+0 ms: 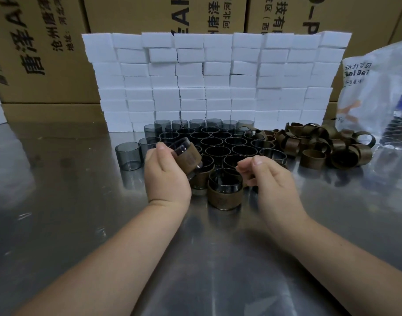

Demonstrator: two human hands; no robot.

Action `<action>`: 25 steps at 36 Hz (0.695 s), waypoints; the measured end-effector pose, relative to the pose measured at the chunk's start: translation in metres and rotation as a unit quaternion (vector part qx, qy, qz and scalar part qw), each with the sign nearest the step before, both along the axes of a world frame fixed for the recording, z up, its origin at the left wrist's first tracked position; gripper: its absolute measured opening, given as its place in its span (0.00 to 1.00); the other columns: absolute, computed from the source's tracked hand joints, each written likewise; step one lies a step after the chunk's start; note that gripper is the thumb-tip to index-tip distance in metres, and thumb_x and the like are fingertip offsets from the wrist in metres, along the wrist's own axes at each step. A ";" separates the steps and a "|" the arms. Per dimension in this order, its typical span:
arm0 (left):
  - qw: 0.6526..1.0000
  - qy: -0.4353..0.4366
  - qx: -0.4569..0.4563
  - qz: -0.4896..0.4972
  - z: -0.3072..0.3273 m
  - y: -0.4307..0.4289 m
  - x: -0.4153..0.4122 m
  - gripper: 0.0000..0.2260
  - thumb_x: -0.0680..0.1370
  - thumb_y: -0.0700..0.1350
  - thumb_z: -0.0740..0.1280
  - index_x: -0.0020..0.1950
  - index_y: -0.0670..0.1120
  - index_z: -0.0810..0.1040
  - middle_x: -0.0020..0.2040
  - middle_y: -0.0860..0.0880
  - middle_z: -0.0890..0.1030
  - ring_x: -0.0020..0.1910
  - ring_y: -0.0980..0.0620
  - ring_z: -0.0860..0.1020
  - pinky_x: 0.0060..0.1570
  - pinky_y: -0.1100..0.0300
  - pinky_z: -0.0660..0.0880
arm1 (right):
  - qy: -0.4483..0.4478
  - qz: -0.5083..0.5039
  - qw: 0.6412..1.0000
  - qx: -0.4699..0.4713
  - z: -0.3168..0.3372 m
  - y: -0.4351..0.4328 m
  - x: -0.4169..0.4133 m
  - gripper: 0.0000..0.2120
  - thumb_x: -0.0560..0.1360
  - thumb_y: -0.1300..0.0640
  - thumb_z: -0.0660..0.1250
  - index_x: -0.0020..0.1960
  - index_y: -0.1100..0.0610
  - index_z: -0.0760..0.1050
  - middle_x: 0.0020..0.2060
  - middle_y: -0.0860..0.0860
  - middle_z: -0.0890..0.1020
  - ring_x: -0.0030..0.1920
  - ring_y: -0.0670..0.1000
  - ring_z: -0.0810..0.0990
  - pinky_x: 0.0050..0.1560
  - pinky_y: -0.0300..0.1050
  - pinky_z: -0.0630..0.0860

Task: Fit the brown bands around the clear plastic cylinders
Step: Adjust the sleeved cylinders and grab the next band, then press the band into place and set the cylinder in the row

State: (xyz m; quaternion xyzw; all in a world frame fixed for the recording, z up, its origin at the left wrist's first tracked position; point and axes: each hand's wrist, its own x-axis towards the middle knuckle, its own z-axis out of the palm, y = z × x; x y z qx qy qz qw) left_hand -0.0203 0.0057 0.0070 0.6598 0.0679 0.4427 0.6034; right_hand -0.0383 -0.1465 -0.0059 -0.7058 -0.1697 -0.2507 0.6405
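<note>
Two hands hover above the desk [58, 201]. The left grip [166, 176] curls round a tilted banded cylinder [187, 155]; the right grip [273, 179] hangs loosely curled, holding nothing, beside a second banded cylinder [225, 195] standing upright. Behind cluster bare cylinders [218, 142], with loose brown bands [321, 144] heaped to their right

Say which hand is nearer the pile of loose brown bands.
Right. The right hand sits left of the pile; the left hand, holding a banded cylinder, is farther left.
</note>
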 end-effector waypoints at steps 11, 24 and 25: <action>0.969 0.110 0.220 0.006 -0.009 0.003 0.000 0.26 0.79 0.46 0.58 0.20 0.48 0.59 0.29 0.53 0.66 0.39 0.44 0.70 0.45 0.51 0.66 | 0.089 -0.052 0.991 -0.082 -0.006 -0.001 0.009 0.12 0.73 0.45 0.60 0.41 0.51 0.76 0.28 0.43 0.77 0.30 0.39 0.72 0.40 0.47 0.71; 0.935 0.172 0.309 -0.023 -0.021 0.002 0.010 0.20 0.79 0.52 0.56 0.28 0.47 0.66 0.39 0.55 0.70 0.51 0.51 0.66 0.48 0.56 0.65 | 0.069 -0.062 0.987 -0.131 -0.007 -0.002 0.011 0.07 0.76 0.51 0.60 0.42 0.43 0.75 0.33 0.45 0.78 0.34 0.41 0.74 0.42 0.48 0.73; 0.934 0.181 0.308 -0.028 -0.020 0.002 0.010 0.17 0.79 0.51 0.56 0.31 0.48 0.69 0.43 0.54 0.71 0.52 0.51 0.66 0.50 0.55 0.66 | 0.071 -0.060 0.987 -0.131 -0.008 -0.002 0.011 0.08 0.76 0.52 0.60 0.42 0.43 0.75 0.32 0.43 0.78 0.34 0.40 0.74 0.42 0.46 0.73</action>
